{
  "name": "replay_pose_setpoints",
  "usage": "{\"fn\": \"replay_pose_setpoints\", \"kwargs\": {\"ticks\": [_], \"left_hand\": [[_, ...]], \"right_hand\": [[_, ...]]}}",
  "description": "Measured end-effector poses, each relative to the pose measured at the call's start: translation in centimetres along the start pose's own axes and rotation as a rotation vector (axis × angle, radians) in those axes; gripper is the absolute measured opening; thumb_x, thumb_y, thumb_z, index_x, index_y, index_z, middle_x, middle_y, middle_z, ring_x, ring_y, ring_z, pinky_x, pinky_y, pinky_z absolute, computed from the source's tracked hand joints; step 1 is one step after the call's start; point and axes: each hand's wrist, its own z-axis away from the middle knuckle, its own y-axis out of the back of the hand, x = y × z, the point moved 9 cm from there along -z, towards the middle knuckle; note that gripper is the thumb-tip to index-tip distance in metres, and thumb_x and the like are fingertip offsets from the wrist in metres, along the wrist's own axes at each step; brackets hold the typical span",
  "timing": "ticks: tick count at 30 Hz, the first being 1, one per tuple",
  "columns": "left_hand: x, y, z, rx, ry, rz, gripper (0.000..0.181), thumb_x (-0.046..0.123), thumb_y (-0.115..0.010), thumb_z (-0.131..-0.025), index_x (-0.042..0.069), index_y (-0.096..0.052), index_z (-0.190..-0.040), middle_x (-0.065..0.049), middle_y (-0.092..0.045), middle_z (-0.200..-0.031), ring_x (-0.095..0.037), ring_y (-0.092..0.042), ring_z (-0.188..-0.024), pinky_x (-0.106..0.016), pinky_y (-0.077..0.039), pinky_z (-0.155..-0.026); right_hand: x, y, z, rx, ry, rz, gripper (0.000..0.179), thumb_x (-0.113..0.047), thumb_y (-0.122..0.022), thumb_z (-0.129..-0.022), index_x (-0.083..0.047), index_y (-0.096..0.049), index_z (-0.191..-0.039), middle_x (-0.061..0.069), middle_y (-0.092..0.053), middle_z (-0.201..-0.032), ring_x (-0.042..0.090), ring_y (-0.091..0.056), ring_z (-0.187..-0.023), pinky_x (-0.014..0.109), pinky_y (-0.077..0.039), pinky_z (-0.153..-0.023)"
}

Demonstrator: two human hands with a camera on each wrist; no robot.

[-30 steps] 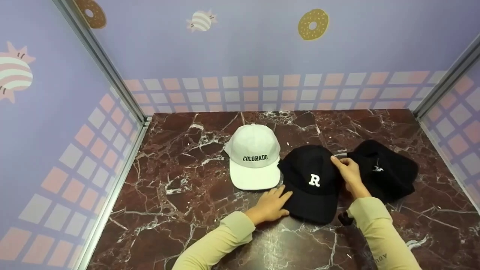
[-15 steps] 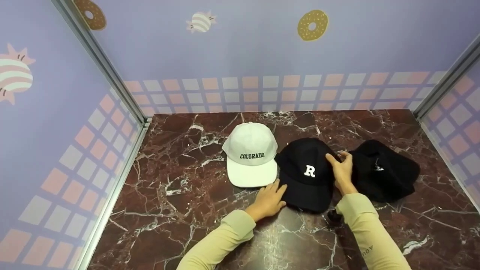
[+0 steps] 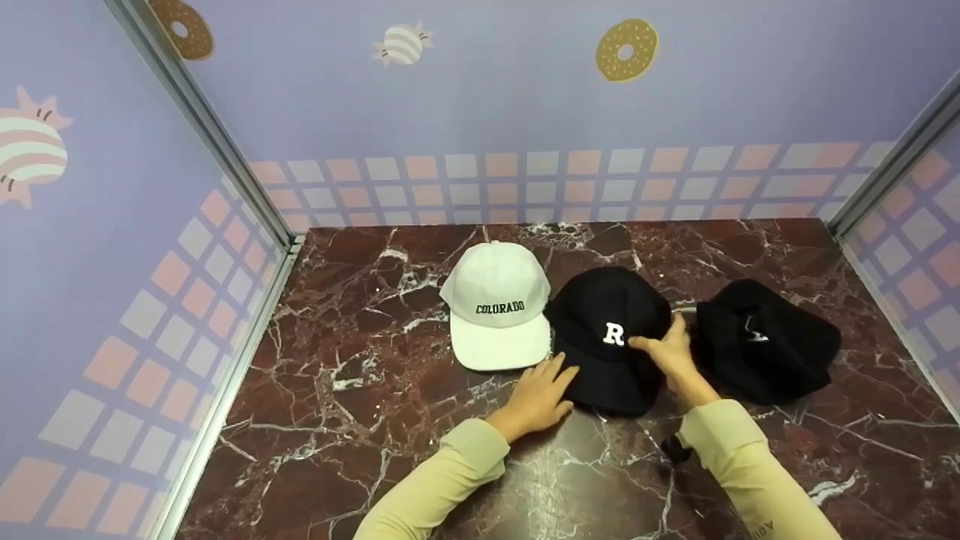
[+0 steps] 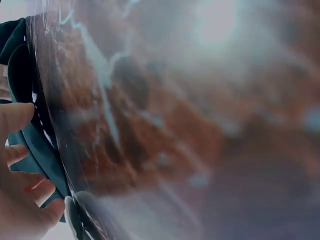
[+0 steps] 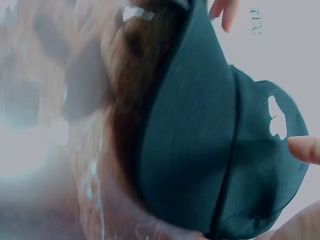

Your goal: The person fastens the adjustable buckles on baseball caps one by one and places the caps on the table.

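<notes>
A black baseball cap [image 3: 609, 296] with a white R lies between a white COLORADO cap [image 3: 496, 279] and another black cap [image 3: 780, 345]. My left hand [image 3: 534, 397] touches the left side of the R cap's brim with spread fingers, close to the white cap's brim. My right hand [image 3: 671, 356] is against the cap's right side, its thumb on the crown beside the R. The right wrist view shows the thumb [image 5: 304, 149] near the letter and the dark brim [image 5: 187, 130]; the fingers' undersides are hidden. In the left wrist view, fingers [image 4: 20, 117] lie along the brim.
The caps lie on a dark red marbled tabletop [image 3: 360, 450]. The rightmost black cap lies bent, with a small white emblem. Purple panels with a tile pattern [image 3: 501, 180] enclose the back, left and right.
The R cap has shifted back and left, and the white cap has moved slightly left too. My right hand's thumb has moved from the crown's side edge to beside the R.
</notes>
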Motion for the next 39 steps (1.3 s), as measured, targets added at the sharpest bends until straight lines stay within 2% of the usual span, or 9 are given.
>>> {"fn": "replay_pose_setpoints", "kwargs": {"ticks": [4,10,15,23,31,37,39], "left_hand": [[0.3,-0.3,-0.6,-0.014,0.025,-0.028,0.057,0.038,-0.054,-0.083,0.018,-0.036,-0.134,-0.011,-0.033,-0.140,-0.025,-0.033,-0.127,-0.041,-0.030,-0.099],[-0.4,-0.8,-1.3,-0.039,0.085,-0.041,0.059,0.038,-0.052,-0.084,0.020,-0.031,-0.136,-0.013,-0.033,-0.140,-0.028,-0.028,-0.129,-0.044,-0.026,-0.101],[-1.6,-0.7,-1.4,-0.056,0.142,-0.003,0.057,0.037,-0.051,-0.085,0.024,-0.030,-0.137,-0.015,-0.033,-0.140,-0.034,-0.024,-0.131,-0.048,-0.022,-0.103],[-3.3,-0.6,-1.5,-0.080,0.215,0.031,0.056,0.037,-0.047,-0.088,0.025,-0.027,-0.138,-0.015,-0.030,-0.141,-0.035,-0.021,-0.131,-0.051,-0.019,-0.103],[-5.6,-0.3,-1.3,-0.087,0.289,0.065,0.054,0.035,-0.046,-0.089,0.026,-0.026,-0.139,-0.015,-0.029,-0.141,-0.035,-0.019,-0.132,-0.052,-0.018,-0.103],[-7.2,-0.1,-1.4,-0.077,0.313,0.106,0.054,0.034,-0.048,-0.088,0.023,-0.028,-0.138,-0.016,-0.029,-0.141,-0.034,-0.020,-0.132,-0.051,-0.018,-0.104],[-7.6,-0.1,-1.4,-0.076,0.320,0.114,0.054,0.034,-0.047,-0.089,0.023,-0.027,-0.138,-0.017,-0.028,-0.142,-0.034,-0.019,-0.133,-0.050,-0.017,-0.105]], "right_hand": [[0.4,-1.3,0.6,-0.105,-0.087,-0.008,0.095,-0.011,-0.057,-0.075,0.000,0.014,-0.138,0.030,-0.002,-0.143,0.040,-0.007,-0.132,0.048,-0.014,-0.107],[0.4,-2.2,0.4,-0.113,-0.090,-0.086,0.086,-0.007,-0.053,-0.075,0.001,0.003,-0.139,0.026,-0.005,-0.144,0.037,-0.012,-0.131,0.047,-0.015,-0.107],[0.3,-3.0,0.0,-0.149,-0.048,-0.063,0.079,-0.008,-0.053,-0.075,-0.001,-0.006,-0.140,0.023,-0.009,-0.145,0.037,-0.013,-0.131,0.049,-0.015,-0.106],[-0.3,-4.7,-0.4,-0.198,0.081,-0.002,0.076,-0.007,-0.054,-0.078,-0.007,-0.012,-0.141,0.020,-0.010,-0.146,0.034,-0.008,-0.134,0.048,-0.010,-0.108],[-1.1,-6.8,-0.8,-0.229,0.194,-0.044,0.064,-0.006,-0.054,-0.079,-0.004,-0.027,-0.137,0.019,-0.021,-0.144,0.031,-0.013,-0.134,0.045,-0.011,-0.108],[-1.8,-7.9,-1.4,-0.245,0.257,-0.052,0.058,-0.006,-0.054,-0.080,0.000,-0.033,-0.133,0.021,-0.019,-0.144,0.031,-0.012,-0.135,0.044,-0.009,-0.109],[-1.9,-8.1,-1.6,-0.254,0.269,-0.086,0.056,-0.005,-0.054,-0.080,0.000,-0.035,-0.132,0.021,-0.019,-0.144,0.031,-0.012,-0.135,0.043,-0.009,-0.109]]}}
